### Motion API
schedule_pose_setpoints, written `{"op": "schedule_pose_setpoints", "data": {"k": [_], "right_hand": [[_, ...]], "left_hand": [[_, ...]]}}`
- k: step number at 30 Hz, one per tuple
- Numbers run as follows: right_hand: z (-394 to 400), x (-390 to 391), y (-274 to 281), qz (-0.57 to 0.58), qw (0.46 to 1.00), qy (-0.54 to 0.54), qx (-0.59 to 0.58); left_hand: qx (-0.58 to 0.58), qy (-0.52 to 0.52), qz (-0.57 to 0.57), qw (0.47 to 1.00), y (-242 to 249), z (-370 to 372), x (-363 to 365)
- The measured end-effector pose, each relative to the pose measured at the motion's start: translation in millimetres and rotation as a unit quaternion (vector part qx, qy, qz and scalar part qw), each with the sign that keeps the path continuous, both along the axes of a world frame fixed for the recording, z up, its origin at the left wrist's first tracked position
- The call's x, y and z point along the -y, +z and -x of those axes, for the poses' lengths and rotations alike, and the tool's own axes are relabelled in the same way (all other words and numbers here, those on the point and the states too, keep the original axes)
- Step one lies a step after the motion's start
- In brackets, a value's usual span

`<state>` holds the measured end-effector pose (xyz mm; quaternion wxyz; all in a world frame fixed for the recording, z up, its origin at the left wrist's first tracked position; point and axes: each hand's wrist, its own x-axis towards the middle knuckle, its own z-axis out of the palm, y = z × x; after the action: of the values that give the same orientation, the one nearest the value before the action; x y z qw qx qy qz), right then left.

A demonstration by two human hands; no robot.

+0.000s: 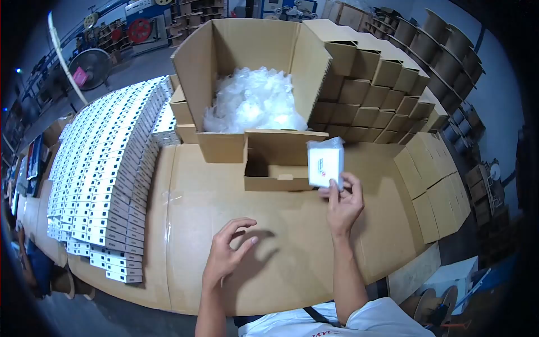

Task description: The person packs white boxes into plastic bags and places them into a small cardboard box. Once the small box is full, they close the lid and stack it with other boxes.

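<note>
My right hand [346, 206] grips the lower edge of a small white box in a clear plastic bag [325, 164], thumb in front. The box is held up at the right end of an open brown carton [275, 184] and hides part of it. What I can see of the carton's inside is bare cardboard. Over the cardboard-covered tabletop [196, 224], nearer to me, hovers my left hand [225, 253]. Its fingers are curved and apart from the thumb, with nothing between them.
Behind the small carton stands a large open box [193, 84] full of crumpled clear plastic bags [255, 101]. Stacked white boxes [106, 168] fill the left side. Brown cartons are piled at the back right [365, 92] and on the right edge [435, 185].
</note>
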<state>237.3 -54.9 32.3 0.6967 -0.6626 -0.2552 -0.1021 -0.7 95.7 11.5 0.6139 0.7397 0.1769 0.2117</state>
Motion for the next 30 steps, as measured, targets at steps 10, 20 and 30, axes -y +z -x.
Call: {"op": "schedule_pose_setpoints", "data": {"k": [10, 20, 30], "right_hand": [[-22.8, -36.1, -16.5, 0.135, 0.984, -0.086, 0.084], [-46.9, -51.0, -51.8, 0.296, 0.919, -0.170, 0.199], [-27.6, -50.5, -51.3, 0.354, 0.888, -0.162, 0.245]], "left_hand": [[-0.005, 0.241, -0.190, 0.952, 39.7, 7.9, -140.2], [-0.030, 0.408, -0.383, 0.828, -24.4, -51.0, -268.1], [-0.099, 0.385, -0.558, 0.728, -44.1, -72.1, -316.2]]}}
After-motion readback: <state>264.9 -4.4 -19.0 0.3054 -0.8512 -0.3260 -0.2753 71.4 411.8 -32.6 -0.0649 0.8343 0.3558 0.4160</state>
